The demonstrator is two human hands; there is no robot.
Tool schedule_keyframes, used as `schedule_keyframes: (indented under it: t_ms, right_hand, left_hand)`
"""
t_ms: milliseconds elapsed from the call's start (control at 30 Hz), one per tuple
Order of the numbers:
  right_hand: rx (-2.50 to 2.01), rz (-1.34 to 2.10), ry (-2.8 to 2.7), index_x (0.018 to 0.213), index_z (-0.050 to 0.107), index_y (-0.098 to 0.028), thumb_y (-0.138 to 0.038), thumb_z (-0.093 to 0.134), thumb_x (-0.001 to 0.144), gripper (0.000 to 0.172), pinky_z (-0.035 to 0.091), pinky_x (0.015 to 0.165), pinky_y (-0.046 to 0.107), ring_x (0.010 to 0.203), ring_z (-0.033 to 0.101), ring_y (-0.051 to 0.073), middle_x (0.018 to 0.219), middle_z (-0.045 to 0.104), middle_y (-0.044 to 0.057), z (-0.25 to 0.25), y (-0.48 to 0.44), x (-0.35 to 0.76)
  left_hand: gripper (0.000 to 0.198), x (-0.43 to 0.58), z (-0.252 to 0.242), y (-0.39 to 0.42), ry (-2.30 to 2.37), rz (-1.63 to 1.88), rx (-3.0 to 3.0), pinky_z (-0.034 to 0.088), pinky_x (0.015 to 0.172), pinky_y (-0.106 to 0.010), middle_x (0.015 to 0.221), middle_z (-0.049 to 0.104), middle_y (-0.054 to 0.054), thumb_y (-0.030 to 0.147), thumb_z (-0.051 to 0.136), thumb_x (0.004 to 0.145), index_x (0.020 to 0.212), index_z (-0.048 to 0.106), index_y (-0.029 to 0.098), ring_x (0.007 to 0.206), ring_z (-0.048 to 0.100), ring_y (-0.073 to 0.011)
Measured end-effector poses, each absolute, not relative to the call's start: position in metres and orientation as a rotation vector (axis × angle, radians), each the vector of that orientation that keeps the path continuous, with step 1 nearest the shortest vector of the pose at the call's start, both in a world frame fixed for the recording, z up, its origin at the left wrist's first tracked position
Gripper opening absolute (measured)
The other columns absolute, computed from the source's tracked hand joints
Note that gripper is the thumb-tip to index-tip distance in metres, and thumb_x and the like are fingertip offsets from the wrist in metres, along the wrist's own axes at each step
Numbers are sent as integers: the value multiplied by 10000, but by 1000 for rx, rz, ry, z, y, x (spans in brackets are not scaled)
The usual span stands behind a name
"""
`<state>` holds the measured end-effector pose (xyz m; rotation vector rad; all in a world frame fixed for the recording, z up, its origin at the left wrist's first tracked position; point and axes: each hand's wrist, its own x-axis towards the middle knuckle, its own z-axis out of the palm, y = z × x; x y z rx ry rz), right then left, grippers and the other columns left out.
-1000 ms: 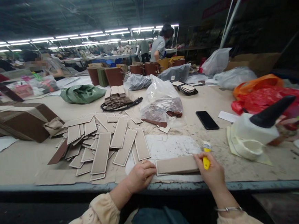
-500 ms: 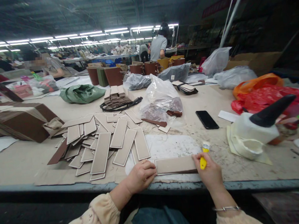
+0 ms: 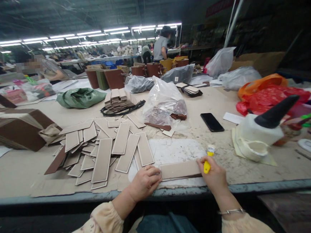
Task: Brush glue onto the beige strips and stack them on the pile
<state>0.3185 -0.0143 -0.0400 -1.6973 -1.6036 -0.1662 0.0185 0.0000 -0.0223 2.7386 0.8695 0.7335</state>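
A flat beige rectangular piece point(image 3: 179, 170) with brown edges below it lies lengthwise between my hands, near the table's front edge. My left hand point(image 3: 147, 181) is closed at its left end, fingers pressed together. My right hand point(image 3: 213, 173) grips its right end and also holds a small brush point(image 3: 207, 164) with a yellow handle, bristles pointing up. A white, stained sheet point(image 3: 174, 149) lies under and behind the piece. To the left is a loose heap of similar pale-edged beige pieces point(image 3: 102, 160).
Behind lie a clear plastic bag point(image 3: 162, 101), a stack of strips point(image 3: 118, 99) and a black phone point(image 3: 212, 122). At right stands a white container point(image 3: 264, 127) with a black spout near red bags point(image 3: 272, 98). Brown stacked panels point(image 3: 19, 127) are at left. A person point(image 3: 161, 48) stands farther back.
The view has shifted slightly, so most things appear a little farther left. Both hands keep hold of the piece; the brush in my right hand has tilted slightly.
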Motion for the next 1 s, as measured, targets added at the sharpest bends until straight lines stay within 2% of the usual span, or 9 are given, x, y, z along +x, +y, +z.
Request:
schedule_keyframes:
  t_ms: [233,767,1000]
  right_hand:
    - [-1712,-136,-1612,744,575,-205,-432,466,910,302,359,488,222,486,560,129,638,614,4,-43,-14,319]
    - [-1710,-189,-1640,742,568,-213,-426,451,923,303,340,473,231,475,553,140,582,579,-12,-45,-13,318]
    - [-1685,-150,-1642,753,563,-215,-367,421,925,270,357,481,235,486,569,143,610,604,0,-42,-14,316]
  left_hand:
    - [175,18,-22,0,853,743,2759,509,888,-346,1049,662,-70,198,510,909,928,684,184,985,580,-186]
    - [167,18,-26,1,813,759,2779,518,873,-350,1036,681,-62,170,515,900,861,678,174,957,586,-183]
    - [182,19,-26,0,839,754,2798,511,876,-351,1017,670,-66,181,505,907,865,681,189,965,583,-182]
